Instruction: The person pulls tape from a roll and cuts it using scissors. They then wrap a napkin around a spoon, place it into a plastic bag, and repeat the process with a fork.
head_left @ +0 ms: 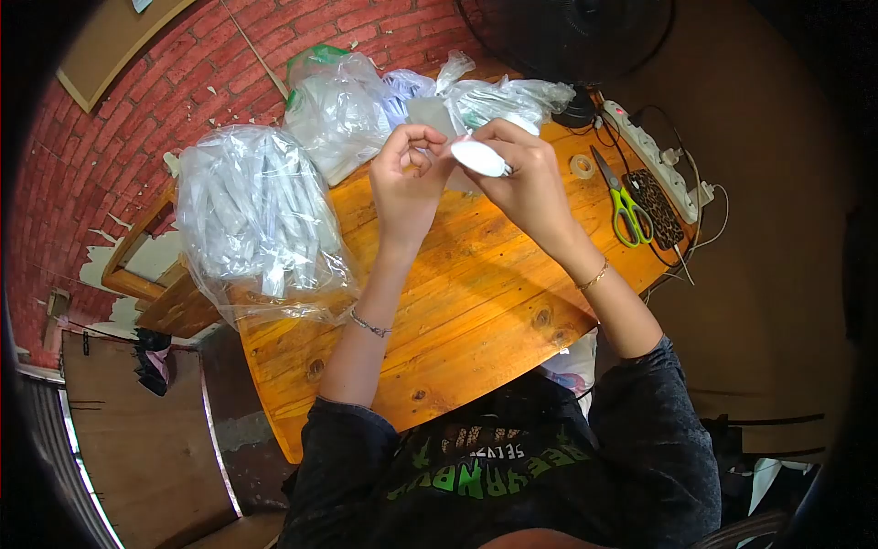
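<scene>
My right hand (530, 174) holds a small white oval piece (479, 157) with a smooth, pale face; a small dark bit shows at its edge by my fingers. My left hand (409, 174) is raised close beside it, fingers curled and thumb meeting the fingertips. A thin, translucent plastic bag (430, 115) shows behind and between both hands, at the left fingertips. Both hands are above the far half of the wooden table (439, 302).
A large clear bag of white packets (261, 210) lies left, with more plastic bags (338, 110) behind. At right are green-handled scissors (626, 206), a tape roll (582, 166), a leopard-print case (651, 210) and a white power strip (654, 160). A black fan (576, 37) stands behind.
</scene>
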Demonstrator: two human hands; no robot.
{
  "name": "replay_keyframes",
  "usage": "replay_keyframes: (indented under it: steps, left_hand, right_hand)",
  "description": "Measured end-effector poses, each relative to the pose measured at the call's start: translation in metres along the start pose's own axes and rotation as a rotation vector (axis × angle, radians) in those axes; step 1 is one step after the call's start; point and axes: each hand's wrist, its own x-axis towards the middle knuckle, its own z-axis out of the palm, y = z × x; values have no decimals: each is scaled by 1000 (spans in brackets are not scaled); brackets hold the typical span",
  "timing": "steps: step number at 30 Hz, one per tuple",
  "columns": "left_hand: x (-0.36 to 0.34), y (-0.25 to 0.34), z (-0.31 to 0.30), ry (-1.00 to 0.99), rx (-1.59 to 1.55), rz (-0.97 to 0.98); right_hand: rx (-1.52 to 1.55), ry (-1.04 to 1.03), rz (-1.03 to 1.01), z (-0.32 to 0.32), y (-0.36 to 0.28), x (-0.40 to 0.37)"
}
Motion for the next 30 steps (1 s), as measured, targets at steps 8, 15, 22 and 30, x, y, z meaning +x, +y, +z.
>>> replay_keyframes:
  steps: [8,15,22,30]
  left_hand:
    - [2,18,-2,21,-28,-99]
    - [4,13,-4,71,-53,-136]
    - [5,18,-13,-7,-112,-157]
    - [9,16,-17,-221,-286,-336]
  right_hand:
    - [-174,-5,-108,-1,6,-1]
    - [-299,-83,-151,5,1,-7]
    - [-60,-38,10,4,9,0]
    - [465,-33,416,4,6,15]
